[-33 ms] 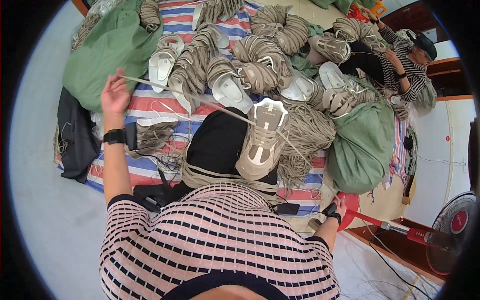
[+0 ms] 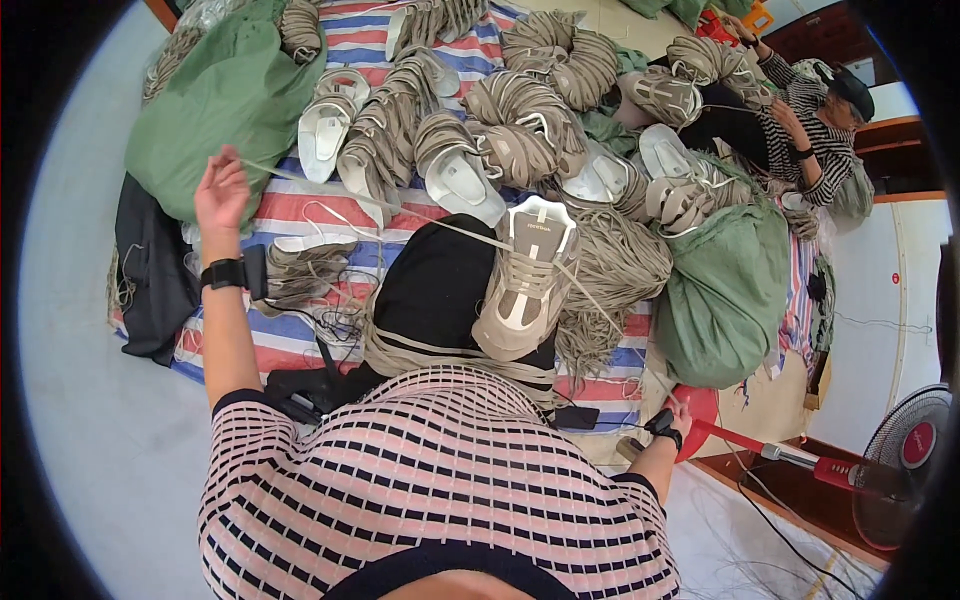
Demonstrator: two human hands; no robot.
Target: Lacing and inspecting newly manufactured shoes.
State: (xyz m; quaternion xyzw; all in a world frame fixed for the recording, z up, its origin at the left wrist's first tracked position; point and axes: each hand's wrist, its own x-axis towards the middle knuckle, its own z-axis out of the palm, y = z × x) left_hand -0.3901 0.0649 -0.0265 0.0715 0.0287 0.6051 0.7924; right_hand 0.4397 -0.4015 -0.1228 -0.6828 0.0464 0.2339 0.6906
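Observation:
A beige and brown shoe upper [image 2: 530, 265] with a white collar rests on my black-clad leg, its toe toward me. A flat beige shoelace [image 2: 400, 208] runs through its upper eyelets and stretches out to both sides. Raised at the far left, my left hand [image 2: 222, 188] pinches one end, its other fingers loosely curled. Low on the right, my right hand [image 2: 679, 412] is closed on the other end, beside a red fan base; its fingers are partly hidden. More beige laces [image 2: 455, 355] lie across my lap, and a thick bundle of laces [image 2: 615, 255] is right of the shoe upper.
Stacks of nested shoe uppers [image 2: 400, 120] cover the striped sheet [image 2: 290, 205]. Green sacks [image 2: 725, 300] stand at right and upper left [image 2: 205, 125]. A standing fan [image 2: 905, 450] is at lower right. Another person [image 2: 815, 130] sits at upper right, handling uppers.
My left hand has shifted slightly down and left, with the lace still stretched from it. My right hand and the shoe upper look nearly unmoved.

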